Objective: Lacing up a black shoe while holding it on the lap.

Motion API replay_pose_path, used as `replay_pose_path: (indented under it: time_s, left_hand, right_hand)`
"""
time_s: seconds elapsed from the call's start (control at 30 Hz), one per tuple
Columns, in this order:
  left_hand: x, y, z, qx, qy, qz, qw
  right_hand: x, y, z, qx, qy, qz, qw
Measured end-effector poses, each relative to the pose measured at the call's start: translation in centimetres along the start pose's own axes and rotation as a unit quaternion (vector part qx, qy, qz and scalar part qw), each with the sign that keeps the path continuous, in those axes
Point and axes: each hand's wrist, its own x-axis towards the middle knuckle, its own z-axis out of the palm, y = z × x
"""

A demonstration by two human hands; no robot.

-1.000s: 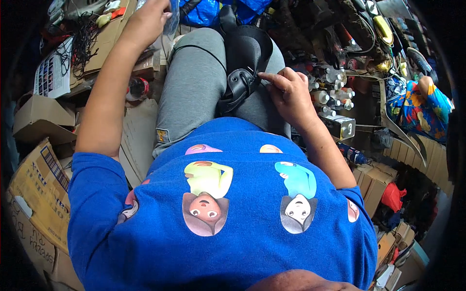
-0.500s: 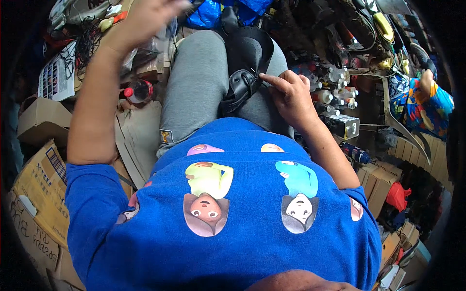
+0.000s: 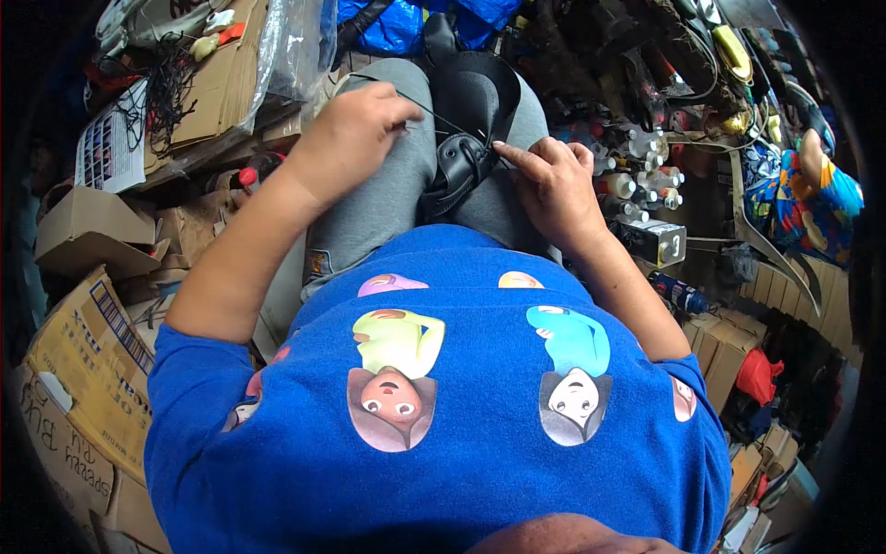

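A black leather shoe (image 3: 457,166) with lace eyelets rests across my lap. A curved black piece (image 3: 475,92) extends beyond it between my knees. Left of the shoe, my left hand (image 3: 360,138) is closed in a pinch on a thin black thread. The thread (image 3: 441,117) loops above my fingers and runs to the shoe's edge. My right hand (image 3: 556,180) lies at the shoe's right side, index fingertip against its edge, other fingers curled. Whatever the right fingers hold is too small to make out.
Several small bottles (image 3: 651,175) and a metal can (image 3: 660,243) stand to the right. On the left are an open cardboard box (image 3: 97,231), a red-capped bottle (image 3: 251,175) and tangled black cords (image 3: 171,92). Another person's patterned sleeve (image 3: 835,198) shows at far right.
My left hand has come down and inward from the upper left toward the shoe, and the thread now hangs slack in a loop. My right hand and the shoe stay nearly in place.
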Motion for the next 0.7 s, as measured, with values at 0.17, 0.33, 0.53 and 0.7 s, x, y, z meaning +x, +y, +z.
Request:
replay_pose_path:
  time_s: [0.17,0.33,0.53,0.7]
  left_hand:
    - [1.2,0.1,1.6,0.209,0.061,0.063,0.974]
    - [3.2,-1.4,2.8,-0.06,-0.009,0.067,0.996]
    - [3.5,-1.4,3.2,0.0,-0.039,0.07,0.997]
    - [3.7,-1.7,3.4,-0.006,-0.049,0.06,0.997]
  right_hand:
    - [0.2,1.4,-0.4,0.076,-0.046,0.031,0.996]
    - [1.5,3.2,-0.4,0.178,-0.1,0.046,0.978]
    - [2.0,4.2,-0.1,0.196,-0.099,0.035,0.975]
    - [2.2,4.2,0.1,0.199,-0.093,0.035,0.975]
